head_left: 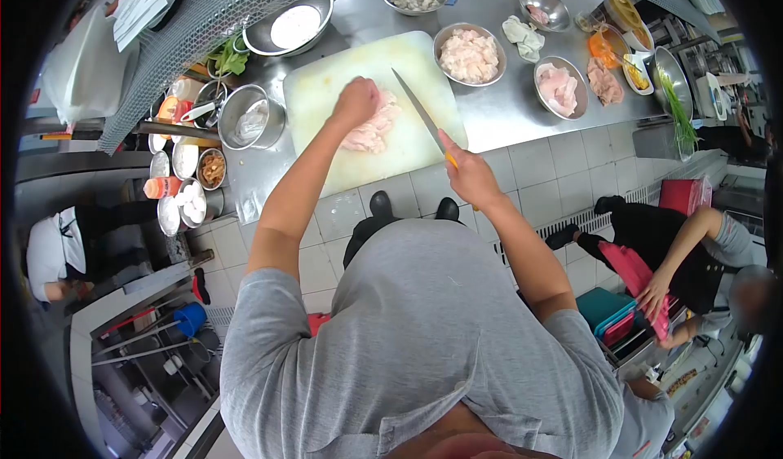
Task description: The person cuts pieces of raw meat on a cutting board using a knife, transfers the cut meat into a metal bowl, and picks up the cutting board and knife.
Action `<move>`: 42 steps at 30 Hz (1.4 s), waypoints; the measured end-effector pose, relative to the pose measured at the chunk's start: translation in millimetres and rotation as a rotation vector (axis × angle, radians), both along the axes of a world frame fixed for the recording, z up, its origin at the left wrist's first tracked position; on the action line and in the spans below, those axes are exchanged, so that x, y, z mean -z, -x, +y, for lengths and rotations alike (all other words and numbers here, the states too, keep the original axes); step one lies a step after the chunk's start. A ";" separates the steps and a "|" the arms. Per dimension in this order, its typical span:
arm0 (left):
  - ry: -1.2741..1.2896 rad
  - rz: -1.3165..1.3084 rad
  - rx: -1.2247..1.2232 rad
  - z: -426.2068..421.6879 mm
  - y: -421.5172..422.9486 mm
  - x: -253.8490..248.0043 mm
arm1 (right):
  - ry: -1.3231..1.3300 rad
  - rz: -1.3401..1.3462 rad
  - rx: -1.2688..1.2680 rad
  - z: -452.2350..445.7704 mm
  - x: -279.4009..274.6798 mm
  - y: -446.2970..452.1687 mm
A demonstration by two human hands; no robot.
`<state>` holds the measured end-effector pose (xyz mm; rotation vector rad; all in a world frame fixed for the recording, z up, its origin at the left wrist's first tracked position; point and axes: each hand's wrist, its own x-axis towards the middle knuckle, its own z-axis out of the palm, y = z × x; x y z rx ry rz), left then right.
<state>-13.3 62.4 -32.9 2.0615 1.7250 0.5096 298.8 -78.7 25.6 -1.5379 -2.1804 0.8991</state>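
Note:
Sliced pale meat (371, 129) lies on a white cutting board (322, 80). Over the meat's upper left edge is my left hand (356, 103), its fingers curled together; whatever they hold is hidden. My right hand (471, 174) is wrapped round the yellow handle of a long knife (418, 107), at the board's right edge. The blade points up and to the left, a little right of the meat. A metal bowl of cut meat (469, 54) stands beside the board's upper right side.
Right of the board are a bowl with larger meat pieces (558, 89), a white cloth (524, 38) and green stalks (674, 104). Left stand a metal pot (252, 117) and small containers. Co-workers are at the lower right (681, 255) and far left (57, 251).

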 end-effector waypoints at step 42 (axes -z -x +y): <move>-0.080 -0.053 0.158 -35.6 -30.5 -21.5 | 0.026 -0.137 -0.038 55.0 16.3 95.6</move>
